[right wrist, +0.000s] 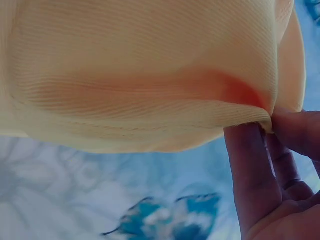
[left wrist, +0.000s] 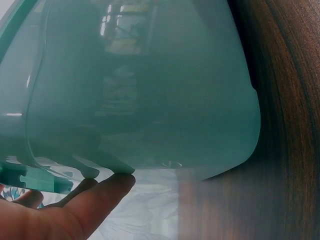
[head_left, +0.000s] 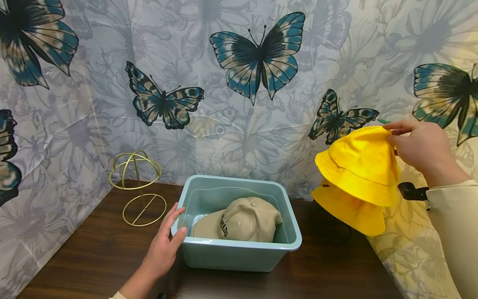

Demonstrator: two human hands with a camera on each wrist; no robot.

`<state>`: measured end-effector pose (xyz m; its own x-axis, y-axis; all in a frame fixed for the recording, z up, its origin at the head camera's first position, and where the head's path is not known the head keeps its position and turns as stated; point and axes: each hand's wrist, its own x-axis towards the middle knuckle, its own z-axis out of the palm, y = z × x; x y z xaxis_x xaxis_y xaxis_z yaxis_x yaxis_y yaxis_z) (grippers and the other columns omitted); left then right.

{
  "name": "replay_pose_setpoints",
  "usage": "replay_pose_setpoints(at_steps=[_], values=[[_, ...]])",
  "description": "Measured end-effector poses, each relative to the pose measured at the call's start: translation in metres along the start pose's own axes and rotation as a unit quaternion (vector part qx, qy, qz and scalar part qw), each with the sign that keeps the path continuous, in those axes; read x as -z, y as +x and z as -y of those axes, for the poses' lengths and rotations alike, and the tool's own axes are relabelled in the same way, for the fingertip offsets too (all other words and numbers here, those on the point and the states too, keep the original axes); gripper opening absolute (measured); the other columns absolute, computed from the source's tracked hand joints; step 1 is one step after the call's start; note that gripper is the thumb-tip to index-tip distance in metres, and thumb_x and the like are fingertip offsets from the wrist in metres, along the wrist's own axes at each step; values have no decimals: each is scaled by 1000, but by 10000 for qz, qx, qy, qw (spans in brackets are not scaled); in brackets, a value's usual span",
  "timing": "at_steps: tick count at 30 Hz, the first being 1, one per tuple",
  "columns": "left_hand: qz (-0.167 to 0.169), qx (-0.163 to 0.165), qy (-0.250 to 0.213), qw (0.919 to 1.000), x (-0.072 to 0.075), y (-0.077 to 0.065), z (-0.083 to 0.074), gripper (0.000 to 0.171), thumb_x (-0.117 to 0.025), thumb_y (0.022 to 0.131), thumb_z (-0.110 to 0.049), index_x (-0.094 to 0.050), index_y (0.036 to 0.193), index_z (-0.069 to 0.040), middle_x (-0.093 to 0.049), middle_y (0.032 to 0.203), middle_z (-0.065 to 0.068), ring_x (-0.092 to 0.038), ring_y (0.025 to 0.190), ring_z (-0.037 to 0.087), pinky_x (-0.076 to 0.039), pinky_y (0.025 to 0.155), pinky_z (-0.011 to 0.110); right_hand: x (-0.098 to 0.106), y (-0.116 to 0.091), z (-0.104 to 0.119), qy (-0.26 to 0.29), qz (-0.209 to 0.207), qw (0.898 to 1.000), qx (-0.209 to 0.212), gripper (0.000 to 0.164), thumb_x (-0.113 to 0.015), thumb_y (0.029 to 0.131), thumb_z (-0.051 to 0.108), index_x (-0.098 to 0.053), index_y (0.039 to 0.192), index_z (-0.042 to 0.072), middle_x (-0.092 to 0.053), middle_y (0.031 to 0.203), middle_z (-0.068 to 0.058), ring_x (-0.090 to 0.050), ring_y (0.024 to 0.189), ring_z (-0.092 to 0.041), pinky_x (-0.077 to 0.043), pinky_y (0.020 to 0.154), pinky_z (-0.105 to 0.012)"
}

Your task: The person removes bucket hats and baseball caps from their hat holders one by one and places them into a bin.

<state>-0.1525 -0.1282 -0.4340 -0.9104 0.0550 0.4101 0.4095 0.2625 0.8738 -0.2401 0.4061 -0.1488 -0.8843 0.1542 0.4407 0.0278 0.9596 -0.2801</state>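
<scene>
High on the right, my right hand (head_left: 423, 145) pinches the crown of a yellow bucket hat (head_left: 360, 160) between thumb and fingers. The hat hangs with its brim downward, and a second yellow brim layer shows below the first. In the right wrist view, its ribbed cloth (right wrist: 145, 55) fills the upper part, with the fingertips at a fold. My left hand (head_left: 164, 243) rests against the left rim of a light blue-green plastic bin (head_left: 239, 257), its fingers fairly straight. Inside the bin lies a beige baseball cap (head_left: 250, 220) with dark lettering, brim to the left.
A gold wire stand (head_left: 143, 195) with a round, open-cage top is at the back left of the dark wooden table (head_left: 86, 245). Behind the table hangs a pale floral cloth (head_left: 246, 141) with blue butterflies.
</scene>
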Motion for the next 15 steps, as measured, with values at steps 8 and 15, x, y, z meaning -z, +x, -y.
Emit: replay_pose_setpoints(at_steps=[8, 15], values=[[-14, 30, 11, 10000, 0, 1, 0, 45, -53, 104, -17, -43, 147, -7, -20, 162, 12, -17, 145, 39, -22, 106, 65, 4, -7, 42, 95, -1, 9982, 595, 36, -55, 102, 21, -63, 132, 3, -61, 119, -28, -58, 70, -33, -40, 46, -34], [-7, 47, 4, 10000, 0, 0, 0, 46, -53, 104, -17, -43, 147, -7, -20, 162, 12, -16, 146, 39, -21, 106, 66, 2, -14, 74, 568, -29, 9960, 684, 36, -58, 102, 23, -64, 134, 7, -63, 119, -24, -66, 94, -40, -47, 52, -26]])
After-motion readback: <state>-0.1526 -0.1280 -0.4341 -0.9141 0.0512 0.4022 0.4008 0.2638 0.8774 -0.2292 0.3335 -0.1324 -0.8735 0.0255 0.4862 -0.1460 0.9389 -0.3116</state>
